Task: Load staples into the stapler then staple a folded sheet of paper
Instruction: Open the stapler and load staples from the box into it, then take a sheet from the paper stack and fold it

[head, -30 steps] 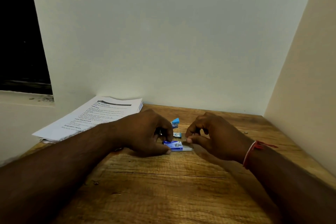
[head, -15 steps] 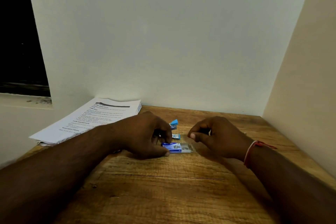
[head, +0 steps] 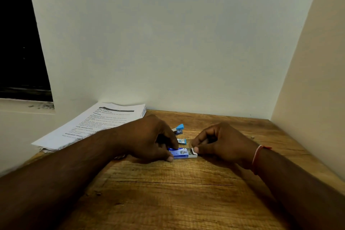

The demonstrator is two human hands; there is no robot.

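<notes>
A small blue staple box (head: 178,152) lies on the wooden table (head: 168,192), its white inner tray (head: 192,154) slid out to the right. My left hand (head: 149,136) grips the box's left part between thumb and fingers. My right hand (head: 220,142) has its fingers curled, and the thumb tip touches the tray's open end. A thin grey strip (head: 202,142), seemingly staples, is pinched between its thumb and forefinger. The small blue stapler (head: 178,129) lies just behind my left hand, partly hidden by it.
A stack of printed sheets (head: 104,123) lies at the table's back left corner. A second small blue packet (head: 182,141) sits between the stapler and the box. Walls close the table in at the back and right.
My right hand had drawn back from the box half a second ago and now sits at the tray's end again. My left hand keeps holding the box in place.
</notes>
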